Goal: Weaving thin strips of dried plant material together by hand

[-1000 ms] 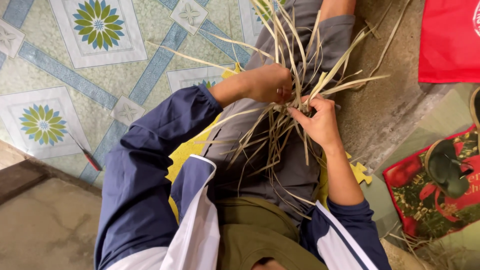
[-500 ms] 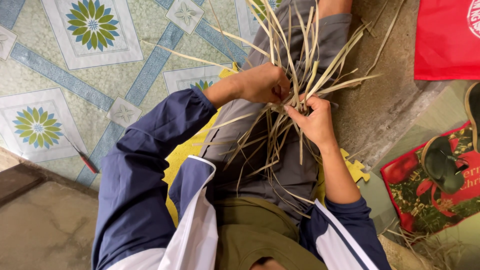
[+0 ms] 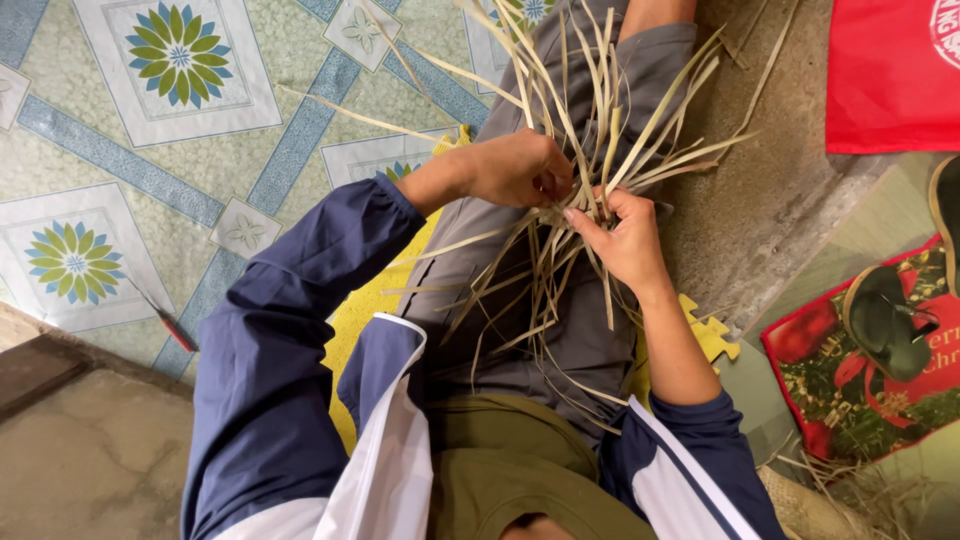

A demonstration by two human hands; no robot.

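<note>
Two hands are closed on a bundle of pale straw strips [image 3: 575,190] held over the lap. The left hand [image 3: 520,168] is clenched around the strips where they cross; the right hand [image 3: 625,235] pinches the same crossing from below. A red bag [image 3: 890,75] is seen at the upper right, cut off by the frame, with white lettering partly visible. A red and green printed bag [image 3: 860,400] lies at the right edge, a dark sandal [image 3: 885,320] resting on it. Yellow foam mat [image 3: 375,310] is mostly hidden under the legs. A red-handled tool [image 3: 165,322] lies on the patterned floor [image 3: 130,180], its kind hard to make out.
</note>
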